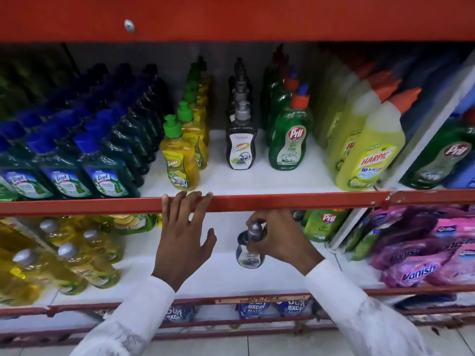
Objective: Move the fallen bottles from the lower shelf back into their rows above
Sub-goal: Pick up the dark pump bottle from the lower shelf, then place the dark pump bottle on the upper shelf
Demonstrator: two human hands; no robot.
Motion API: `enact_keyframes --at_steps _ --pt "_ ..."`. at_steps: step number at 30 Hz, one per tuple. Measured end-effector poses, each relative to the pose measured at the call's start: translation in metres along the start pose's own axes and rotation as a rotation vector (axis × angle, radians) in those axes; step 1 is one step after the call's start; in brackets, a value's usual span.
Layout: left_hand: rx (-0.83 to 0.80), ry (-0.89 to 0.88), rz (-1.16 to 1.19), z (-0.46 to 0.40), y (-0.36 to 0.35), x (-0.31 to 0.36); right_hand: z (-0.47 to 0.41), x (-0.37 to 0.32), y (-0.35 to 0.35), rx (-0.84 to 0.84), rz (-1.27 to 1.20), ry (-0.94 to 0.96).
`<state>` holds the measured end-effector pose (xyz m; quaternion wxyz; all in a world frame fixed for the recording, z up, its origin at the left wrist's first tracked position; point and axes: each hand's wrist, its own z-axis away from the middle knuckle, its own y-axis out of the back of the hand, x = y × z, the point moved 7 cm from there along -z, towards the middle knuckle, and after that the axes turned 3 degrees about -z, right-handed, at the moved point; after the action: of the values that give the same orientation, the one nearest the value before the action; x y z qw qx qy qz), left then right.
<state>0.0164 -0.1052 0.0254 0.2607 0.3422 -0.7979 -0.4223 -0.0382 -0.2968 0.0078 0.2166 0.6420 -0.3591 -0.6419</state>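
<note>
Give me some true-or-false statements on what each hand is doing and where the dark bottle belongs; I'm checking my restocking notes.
1. The right hand grips a dark pump bottle on the lower shelf. True.
2. The left hand holds a yellow bottle. False: it holds nothing; its fingers rest on the red shelf edge.
3. A row of matching dark Super bottles stands on the shelf above. True.
4. The dark pump bottle lies among the pink Vanish packs. False: the Vanish packs are off to its right.
</note>
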Motion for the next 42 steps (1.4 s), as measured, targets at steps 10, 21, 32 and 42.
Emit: enact_keyframes --at_steps 10,21,32,42 --pt "0.041 0.013 0.018 -0.002 0.002 0.004 -0.007 -0.151 0.16 0.309 -0.178 0.199" --pt "-0.006 0.022 0.029 -0.001 -0.001 0.0 -0.09 -0.137 0.134 0.319 0.053 0.101" --pt "0.005 0.073 -0.006 -0.002 -0.005 0.005 -0.095 -0.12 0.118 0.315 -0.024 0.15" --pt "0.038 -0.184 0.108 -0.036 -0.02 0.107 0.017 -0.048 0.163 0.749 0.141 0.273"
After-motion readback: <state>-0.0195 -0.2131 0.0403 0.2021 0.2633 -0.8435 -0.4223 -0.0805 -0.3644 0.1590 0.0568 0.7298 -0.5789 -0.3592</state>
